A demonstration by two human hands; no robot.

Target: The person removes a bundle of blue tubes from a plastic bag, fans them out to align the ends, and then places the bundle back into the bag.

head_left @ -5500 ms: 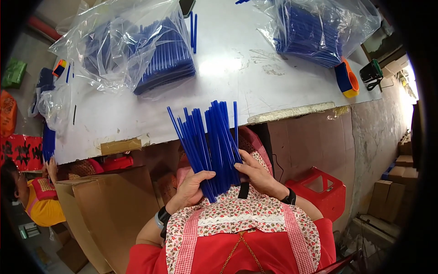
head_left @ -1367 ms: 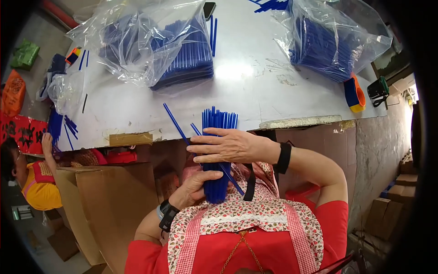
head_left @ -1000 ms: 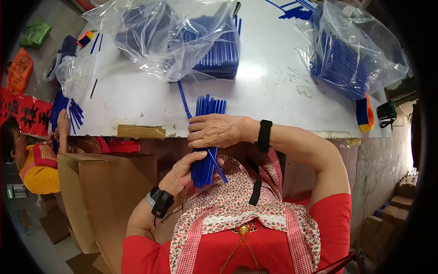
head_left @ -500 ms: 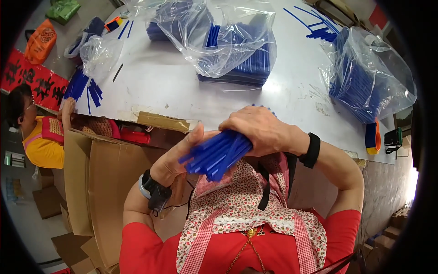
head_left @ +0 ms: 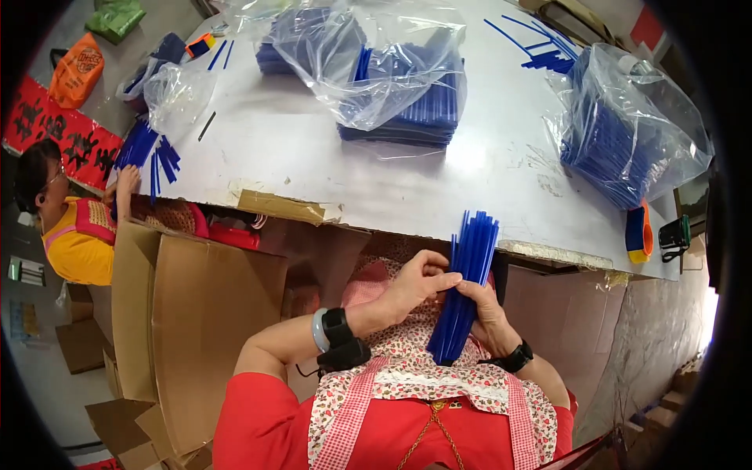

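Observation:
A bundle of thin blue plastic sticks [head_left: 475,243] stands nearly lengthwise in front of my apron, its far end just over the table's near edge. Wrapped round it from the right is my right hand [head_left: 489,315], with the thumb across its front. My left hand [head_left: 415,286] reaches in from the left with curled fingers, and its thumb and fingertips pinch the bundle's left side. Part of the right hand's fingers is hidden behind the sticks.
Clear plastic bags of blue sticks lie mid-table [head_left: 407,117] and at the right [head_left: 607,145]. Loose blue sticks [head_left: 552,59] are at the far right. A large cardboard box [head_left: 211,313] stands at my left; beyond it, a co-worker [head_left: 82,227] handles sticks. An orange-blue tape roll [head_left: 639,235] lies at the right edge.
The bundle has swung from lying tilted leftward to pointing away from me, and shifted right. My right hand has come from over its top to its right side; my left hand now pinches its left side.

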